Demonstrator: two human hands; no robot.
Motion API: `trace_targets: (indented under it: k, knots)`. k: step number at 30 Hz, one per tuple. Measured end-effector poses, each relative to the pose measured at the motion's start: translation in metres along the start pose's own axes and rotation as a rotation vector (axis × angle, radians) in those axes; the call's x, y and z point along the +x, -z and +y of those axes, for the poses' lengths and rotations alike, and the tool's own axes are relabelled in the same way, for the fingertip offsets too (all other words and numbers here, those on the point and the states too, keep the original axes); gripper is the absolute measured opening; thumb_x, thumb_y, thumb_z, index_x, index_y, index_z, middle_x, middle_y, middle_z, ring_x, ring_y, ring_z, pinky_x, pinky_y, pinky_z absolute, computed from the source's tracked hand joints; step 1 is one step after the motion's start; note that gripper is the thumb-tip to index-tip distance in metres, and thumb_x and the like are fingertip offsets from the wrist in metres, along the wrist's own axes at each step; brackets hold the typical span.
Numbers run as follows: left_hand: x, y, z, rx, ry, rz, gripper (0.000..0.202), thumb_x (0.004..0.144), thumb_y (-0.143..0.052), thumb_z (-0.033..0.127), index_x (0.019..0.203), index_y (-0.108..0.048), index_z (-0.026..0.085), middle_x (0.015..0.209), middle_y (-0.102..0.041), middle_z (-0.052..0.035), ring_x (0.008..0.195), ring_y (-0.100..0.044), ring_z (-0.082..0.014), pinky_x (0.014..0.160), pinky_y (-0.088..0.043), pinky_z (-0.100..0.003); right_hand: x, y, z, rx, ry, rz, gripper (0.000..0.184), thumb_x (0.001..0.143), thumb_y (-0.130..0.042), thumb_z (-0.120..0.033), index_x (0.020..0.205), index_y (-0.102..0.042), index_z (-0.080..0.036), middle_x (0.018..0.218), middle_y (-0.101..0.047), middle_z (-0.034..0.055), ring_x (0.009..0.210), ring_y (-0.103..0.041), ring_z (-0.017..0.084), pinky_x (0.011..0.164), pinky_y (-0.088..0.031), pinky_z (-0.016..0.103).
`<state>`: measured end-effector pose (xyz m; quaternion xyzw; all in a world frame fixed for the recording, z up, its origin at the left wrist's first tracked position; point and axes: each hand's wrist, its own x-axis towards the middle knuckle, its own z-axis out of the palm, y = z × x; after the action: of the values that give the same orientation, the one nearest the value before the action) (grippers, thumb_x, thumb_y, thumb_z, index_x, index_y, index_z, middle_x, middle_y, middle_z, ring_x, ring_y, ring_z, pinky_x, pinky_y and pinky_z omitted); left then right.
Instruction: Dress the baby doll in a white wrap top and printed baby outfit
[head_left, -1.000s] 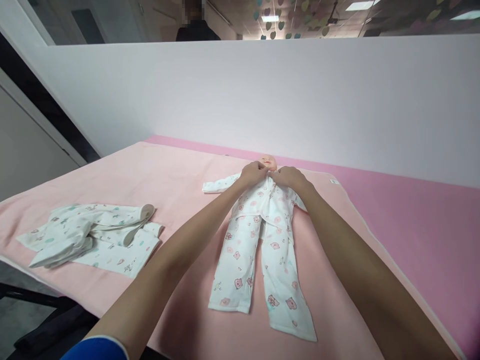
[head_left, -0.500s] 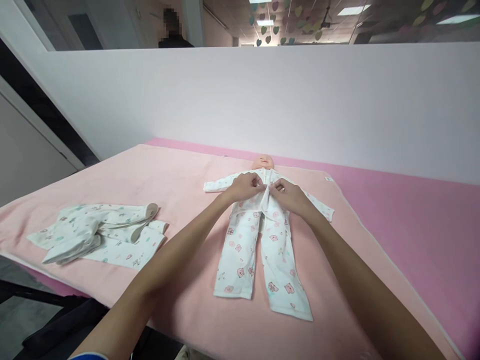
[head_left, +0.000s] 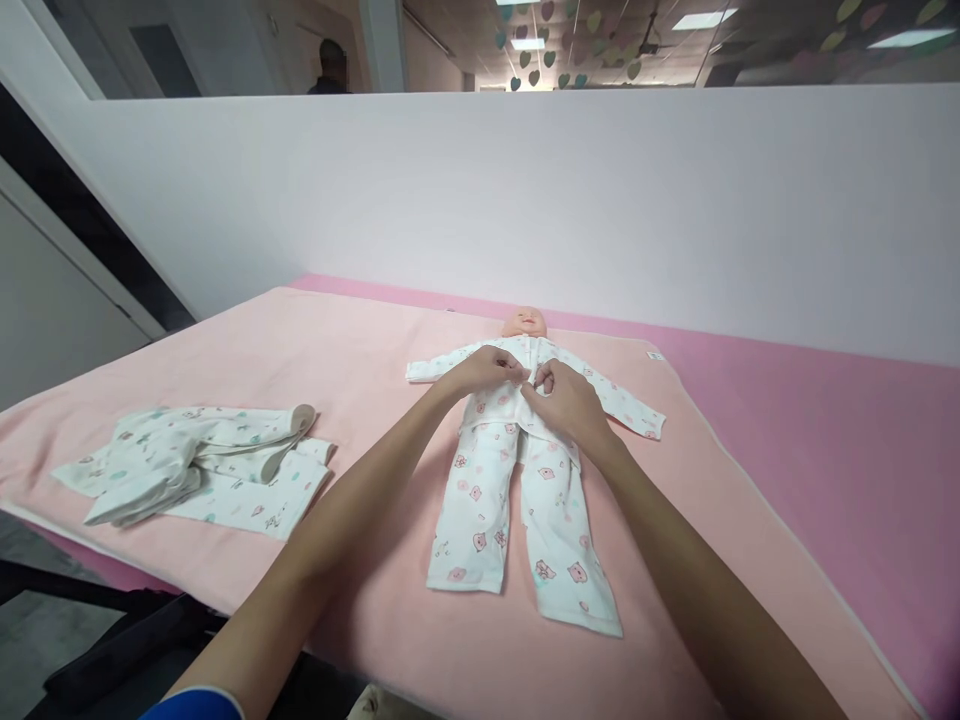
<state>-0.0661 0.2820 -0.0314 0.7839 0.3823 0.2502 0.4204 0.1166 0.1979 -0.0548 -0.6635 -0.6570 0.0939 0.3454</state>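
Pinching soft printed cotton top [head_left: 499,408] — left hand [head_left: 487,368], right hand [head_left: 566,395].

Indoor office-type space rigged as a baby-care practice station, not a home. Evidence: a white partition wall [head_left: 600,200] with glazing above it. Beyond that are ceiling light panels [head_left: 709,17], hanging heart decorations [head_left: 534,76] and another person [head_left: 328,68] standing past the partition. The work surface is a table under a pale pink blanket [head_left: 300,350] laid on a darker pink cover [head_left: 825,430]. On it lies a baby doll [head_left: 527,322] in printed pyjamas [head_left: 480,500], not a real infant. Spare baby clothes [head_left: 202,465] are piled at left.
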Motion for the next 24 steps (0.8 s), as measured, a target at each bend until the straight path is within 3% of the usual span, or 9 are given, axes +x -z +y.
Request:
trace_targets:
  k: [4, 10, 15, 24]
  knots:
    - [0.001, 0.005, -0.002, -0.020, 0.002, -0.022, 0.019, 0.075, -0.077, 0.037, 0.078, -0.079, 0.018, 0.079, -0.072, -0.0034, 0.074, -0.061, -0.0171, 0.068, -0.047, -0.029, 0.009, 0.009, 0.007, 0.153, 0.032, -0.076, 0.008, 0.088, -0.060, -0.032, 0.091, -0.063, -0.025, 0.092, -0.072, -0.0002, 0.075, -0.058, 0.019, 0.073, -0.043, 0.034]
    - [0.003, 0.004, -0.004, -0.023, 0.016, -0.017, 0.018, 0.076, -0.075, 0.034, 0.084, -0.083, 0.019, 0.082, -0.075, -0.0046, 0.076, -0.064, -0.0184, 0.066, -0.049, -0.028, 0.010, 0.016, 0.017, 0.320, 0.095, -0.125, 0.012, 0.090, -0.066, -0.034, 0.098, -0.071, -0.026, 0.107, -0.077, 0.0014, 0.069, -0.051, 0.016, 0.071, -0.045, 0.034]
    - [0.004, 0.006, -0.008, -0.046, 0.029, -0.040, 0.021, 0.078, -0.074, 0.036, 0.087, -0.084, 0.020, 0.088, -0.077, -0.0052, 0.080, -0.065, -0.0189, 0.070, -0.051, -0.028, 0.008, 0.012, 0.027, 0.393, 0.106, -0.063, 0.017, 0.090, -0.074, -0.041, 0.099, -0.076, -0.027, 0.114, -0.078, 0.0036, 0.075, -0.057, 0.018, 0.075, -0.049, 0.035]
    - [0.003, 0.007, -0.008, -0.103, 0.063, -0.062, 0.023, 0.077, -0.076, 0.038, 0.089, -0.084, 0.021, 0.104, -0.080, -0.0062, 0.097, -0.068, -0.0221, 0.085, -0.053, -0.031, 0.009, 0.007, 0.031, 0.384, 0.155, 0.015, 0.017, 0.088, -0.077, -0.041, 0.093, -0.079, -0.025, 0.104, -0.080, 0.0039, 0.080, -0.063, 0.020, 0.083, -0.052, 0.037]
